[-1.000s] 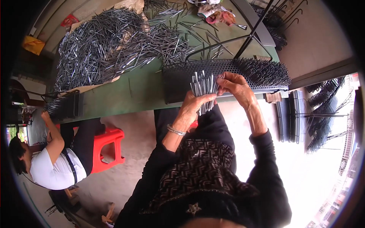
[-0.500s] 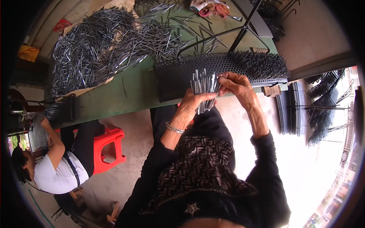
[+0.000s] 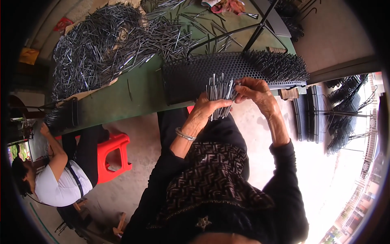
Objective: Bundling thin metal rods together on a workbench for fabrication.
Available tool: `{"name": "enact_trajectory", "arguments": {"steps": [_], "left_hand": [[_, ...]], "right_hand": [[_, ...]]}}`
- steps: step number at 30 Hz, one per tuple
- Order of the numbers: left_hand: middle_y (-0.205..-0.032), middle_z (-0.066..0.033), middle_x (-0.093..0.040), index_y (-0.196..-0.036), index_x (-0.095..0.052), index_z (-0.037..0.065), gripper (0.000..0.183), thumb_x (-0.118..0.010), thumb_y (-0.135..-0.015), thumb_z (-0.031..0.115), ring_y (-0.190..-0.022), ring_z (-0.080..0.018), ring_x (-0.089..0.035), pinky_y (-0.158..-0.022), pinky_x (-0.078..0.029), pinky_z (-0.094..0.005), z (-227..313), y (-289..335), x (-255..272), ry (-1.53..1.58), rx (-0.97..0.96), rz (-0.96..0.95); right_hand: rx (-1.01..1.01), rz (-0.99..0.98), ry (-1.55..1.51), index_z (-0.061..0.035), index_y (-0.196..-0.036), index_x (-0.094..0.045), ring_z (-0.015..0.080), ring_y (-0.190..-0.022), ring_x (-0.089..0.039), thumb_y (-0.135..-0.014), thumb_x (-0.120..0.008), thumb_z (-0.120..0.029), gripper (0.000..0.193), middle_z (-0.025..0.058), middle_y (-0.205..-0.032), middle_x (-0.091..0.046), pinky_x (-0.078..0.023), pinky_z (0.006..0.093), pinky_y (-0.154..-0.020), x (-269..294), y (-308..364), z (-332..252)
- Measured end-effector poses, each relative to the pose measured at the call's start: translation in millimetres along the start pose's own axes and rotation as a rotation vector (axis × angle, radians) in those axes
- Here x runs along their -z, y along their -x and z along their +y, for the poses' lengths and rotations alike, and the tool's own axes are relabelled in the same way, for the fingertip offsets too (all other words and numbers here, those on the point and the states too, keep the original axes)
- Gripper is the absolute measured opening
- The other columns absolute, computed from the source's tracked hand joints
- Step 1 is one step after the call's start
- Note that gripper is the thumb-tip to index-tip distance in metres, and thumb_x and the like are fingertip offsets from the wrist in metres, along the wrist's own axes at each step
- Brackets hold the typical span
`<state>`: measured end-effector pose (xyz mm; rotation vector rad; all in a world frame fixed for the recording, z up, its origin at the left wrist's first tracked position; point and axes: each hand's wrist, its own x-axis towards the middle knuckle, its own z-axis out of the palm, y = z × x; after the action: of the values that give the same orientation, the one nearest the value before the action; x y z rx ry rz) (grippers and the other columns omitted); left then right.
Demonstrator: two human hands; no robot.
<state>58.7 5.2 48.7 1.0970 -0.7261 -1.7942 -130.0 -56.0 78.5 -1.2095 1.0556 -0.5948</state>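
Note:
A bundle of thin metal rods stands roughly upright in my left hand, whose thumb lies across its front. My right hand is closed in a pinch at the upper right side of the bundle, with a rod end at its fingertips. Just beyond my hands, at the table's near edge, is a black perforated panel. Short dark rods stand close together in the holes of its right part, while the left part shows bare holes.
A large heap of loose rods covers the left of the green table. A black wire frame rises behind the panel. At left, a co-worker sits on a red stool. Dark panels stand at right.
The table and panel sit slightly further left in the picture. My hands keep the same hold on the bundle, with only a slight shift of the right fingers.

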Motion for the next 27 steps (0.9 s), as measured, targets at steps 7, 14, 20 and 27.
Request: {"name": "enact_trajectory", "arguments": {"steps": [7, 14, 20, 27], "left_hand": [[-0.087, -0.0080, -0.069, -0.100, -0.066, 0.000, 0.029, -0.073, -0.075, 0.012, -0.075, -0.0155, -0.067, -0.068, -0.053, -0.0262, -0.5, -0.5, -0.2, -0.017, -0.010, -0.032], [-0.087, -0.0077, -0.069, -0.101, -0.067, 0.001, 0.028, -0.074, -0.075, 0.011, -0.077, -0.0148, -0.066, -0.073, -0.052, -0.0268, -13.6, -3.4, -0.1, -0.039, 0.031, -0.041], [-0.086, -0.0085, -0.069, -0.102, -0.067, 0.002, 0.026, -0.073, -0.078, 0.012, -0.073, -0.0145, -0.066, -0.068, -0.054, -0.0268, -28.7, -13.8, 3.2, 0.135, 0.035, 0.005], [-0.086, -0.0178, -0.067, -0.101, -0.058, -0.002, 0.023, -0.066, -0.084, 0.012, -0.083, -0.0308, -0.069, -0.072, -0.060, -0.0418, -25.2, -21.1, 5.7, 0.336, 0.159, -0.049]], "right_hand": [[-0.027, 0.006, -0.051, 0.0058, -0.098, -0.063, 0.0134, -0.070, -0.065, -0.089, -0.063, -0.014, 0.021, 0.0085, -0.078, -0.066, -0.054, 0.0267, -0.071, 0.5, 4.1, -2.1], [-0.018, -0.003, 0.010, 0.0060, -0.096, -0.062, 0.0144, -0.071, -0.065, -0.089, -0.064, -0.015, 0.022, 0.0086, -0.079, -0.064, -0.054, 0.0277, -0.072, 4.7, 9.7, -1.1], [0.004, 0.010, -0.006, 0.0047, -0.095, -0.061, 0.0161, -0.074, -0.067, -0.092, -0.062, -0.014, 0.019, 0.0095, -0.082, -0.065, -0.055, 0.0292, -0.072, 14.1, 16.6, 0.6], [0.368, 0.548, 0.137, 0.0016, -0.096, -0.063, 0.0141, -0.074, -0.068, -0.094, -0.058, -0.010, 0.013, 0.0083, -0.081, -0.068, -0.055, 0.0268, -0.072, 48.2, 15.0, -4.5]]}}
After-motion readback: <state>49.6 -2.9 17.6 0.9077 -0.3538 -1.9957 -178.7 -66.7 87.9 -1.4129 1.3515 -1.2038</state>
